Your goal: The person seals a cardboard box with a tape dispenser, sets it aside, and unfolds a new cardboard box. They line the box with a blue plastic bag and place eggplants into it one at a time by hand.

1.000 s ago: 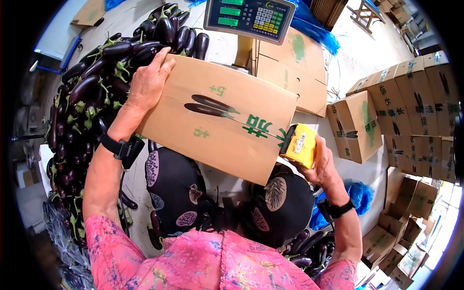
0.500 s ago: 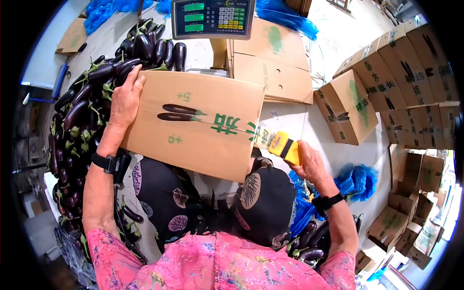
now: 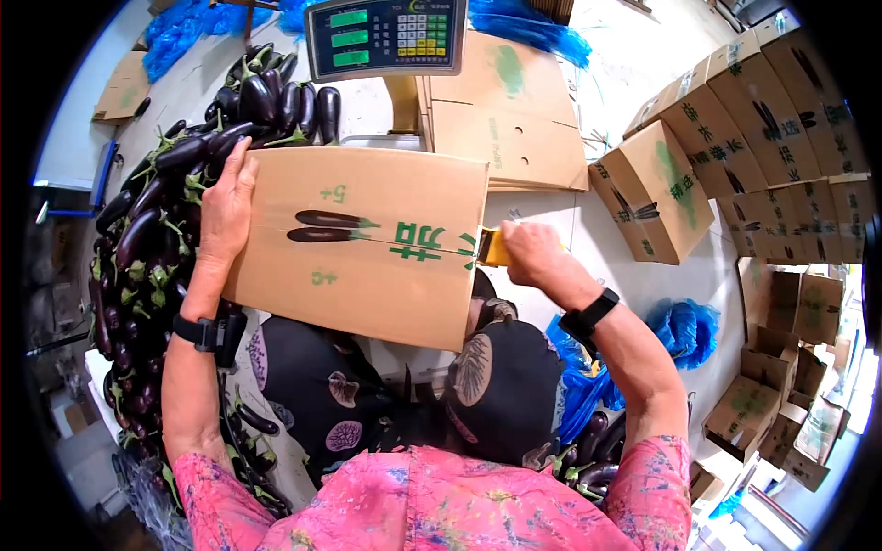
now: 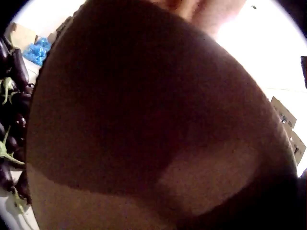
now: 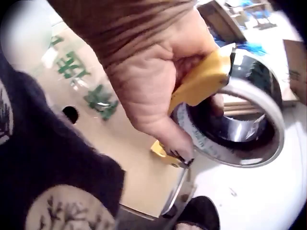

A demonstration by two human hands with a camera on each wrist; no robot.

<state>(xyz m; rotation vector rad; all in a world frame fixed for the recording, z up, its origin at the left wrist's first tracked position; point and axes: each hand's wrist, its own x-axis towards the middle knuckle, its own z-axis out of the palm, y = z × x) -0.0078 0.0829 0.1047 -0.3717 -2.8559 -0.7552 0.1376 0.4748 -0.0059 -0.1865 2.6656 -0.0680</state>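
Tape dispenser (image 3: 497, 248) has come in close to the carton (image 3: 358, 262).

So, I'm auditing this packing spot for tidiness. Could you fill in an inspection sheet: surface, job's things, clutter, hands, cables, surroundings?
Surface: pale floor, with a small scrap on it.
Job's things: printed carton; yellow tape dispenser at its right end, carrying a tape roll.
Clutter: heaped eggplants at left; crumpled blue plastic at right; flat cardboard beyond the carton.
Hands: left hand rests against the carton's left end; right hand grips the dispenser.
Cables: thin dark cord by the left forearm; where it leads is unclear.
Surroundings: scale display beyond the carton; stacked cartons at right.
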